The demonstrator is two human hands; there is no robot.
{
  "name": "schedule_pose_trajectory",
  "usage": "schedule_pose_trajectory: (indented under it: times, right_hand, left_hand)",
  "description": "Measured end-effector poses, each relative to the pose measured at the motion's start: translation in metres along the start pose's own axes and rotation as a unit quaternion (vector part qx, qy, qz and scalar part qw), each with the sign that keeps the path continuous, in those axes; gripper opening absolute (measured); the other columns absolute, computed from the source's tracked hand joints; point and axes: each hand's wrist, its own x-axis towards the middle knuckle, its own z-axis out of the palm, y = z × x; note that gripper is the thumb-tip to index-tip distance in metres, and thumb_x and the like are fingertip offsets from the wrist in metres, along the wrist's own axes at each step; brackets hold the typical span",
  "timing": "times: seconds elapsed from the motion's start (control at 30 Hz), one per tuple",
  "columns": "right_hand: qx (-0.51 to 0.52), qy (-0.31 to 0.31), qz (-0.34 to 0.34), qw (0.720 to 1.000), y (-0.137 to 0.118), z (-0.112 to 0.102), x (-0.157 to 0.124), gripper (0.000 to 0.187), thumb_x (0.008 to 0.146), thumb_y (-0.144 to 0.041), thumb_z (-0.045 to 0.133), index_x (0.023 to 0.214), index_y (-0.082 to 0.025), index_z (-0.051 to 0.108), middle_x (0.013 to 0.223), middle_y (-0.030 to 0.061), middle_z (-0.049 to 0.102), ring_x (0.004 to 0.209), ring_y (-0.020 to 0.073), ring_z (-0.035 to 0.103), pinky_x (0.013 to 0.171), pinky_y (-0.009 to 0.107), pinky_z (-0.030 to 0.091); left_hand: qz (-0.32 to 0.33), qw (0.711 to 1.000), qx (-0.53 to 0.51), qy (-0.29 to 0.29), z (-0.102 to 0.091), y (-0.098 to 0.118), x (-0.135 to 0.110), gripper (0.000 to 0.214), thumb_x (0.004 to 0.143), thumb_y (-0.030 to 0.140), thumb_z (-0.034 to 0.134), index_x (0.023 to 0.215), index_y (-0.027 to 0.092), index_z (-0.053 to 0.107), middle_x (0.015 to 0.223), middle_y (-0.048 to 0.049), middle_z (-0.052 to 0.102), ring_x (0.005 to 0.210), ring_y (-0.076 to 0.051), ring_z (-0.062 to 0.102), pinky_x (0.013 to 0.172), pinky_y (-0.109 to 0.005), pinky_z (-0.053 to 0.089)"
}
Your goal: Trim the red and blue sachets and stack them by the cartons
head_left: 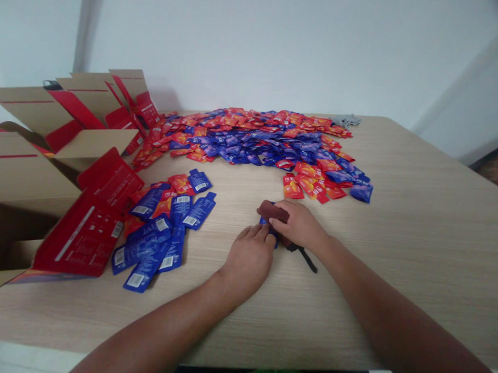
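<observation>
1. One head-worn camera, at the table's (417,213) near edge, faces forward and down.
2. It sits close over the left hand (249,257) and right hand (299,225).
3. The far edge shows; the near corners apparently fall outside the frame.

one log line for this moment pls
left hand: fingertips on blue sachet | right hand: grips dark brown object | behind: sachet heap | left: cardboard boxes

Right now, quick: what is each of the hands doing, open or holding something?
Left hand: open, palm down, fingertips on a blue sachet.
Right hand: closed around a dark brown object, over the same sachet.
</observation>
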Motion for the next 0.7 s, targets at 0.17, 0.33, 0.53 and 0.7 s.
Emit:
schedule_pose_trajectory:
  times: [0.17,0.33,0.53,0.7]
  right_hand:
    - [0.041,-0.054,-0.043,0.997,-0.015,-0.009,-0.009,0.018,0.085,-0.015,0.072,0.102,-0.022,0.069,0.104,0.0032,0.069,0.094,0.0205,0.064,0.084,0.033,0.046]
    - [0.011,-0.011,-0.001,1.0,0.0,0.0,-0.006,0.019,0.094,-0.028,0.071,0.111,-0.022,0.07,0.107,0.0064,0.072,0.099,0.0244,0.065,0.089,0.036,0.048]
    - [-0.044,0.048,0.081,0.995,0.021,0.008,0.002,0.027,0.097,-0.036,0.068,0.12,-0.021,0.071,0.119,0.0115,0.073,0.108,0.0288,0.067,0.094,0.038,0.049]
    - [-0.036,0.027,0.062,0.997,0.016,0.004,-0.001,0.023,0.097,-0.036,0.068,0.114,-0.022,0.07,0.114,0.0096,0.074,0.1,0.0271,0.067,0.089,0.038,0.048]
  left_hand:
    - [-0.005,1.0,-0.017,-0.008,0.0,0.0,-0.001,0.018,0.101,0.014,0.059,0.113,0.014,0.073,0.117,-0.0134,0.076,0.113,-0.029,0.071,0.107,-0.048,0.057]
    - [0.006,1.0,-0.004,-0.013,0.001,-0.001,-0.001,0.018,0.101,0.015,0.061,0.114,0.012,0.074,0.127,-0.0165,0.074,0.122,-0.031,0.07,0.112,-0.049,0.055]
    - [0.013,1.0,0.011,-0.011,0.003,-0.001,-0.002,0.019,0.102,0.015,0.059,0.113,0.012,0.074,0.136,-0.0183,0.072,0.126,-0.032,0.069,0.113,-0.05,0.055]
    - [0.008,1.0,0.005,-0.02,-0.003,-0.001,-0.001,0.019,0.101,0.013,0.06,0.114,0.012,0.074,0.135,-0.0179,0.072,0.122,-0.031,0.07,0.109,-0.049,0.057]
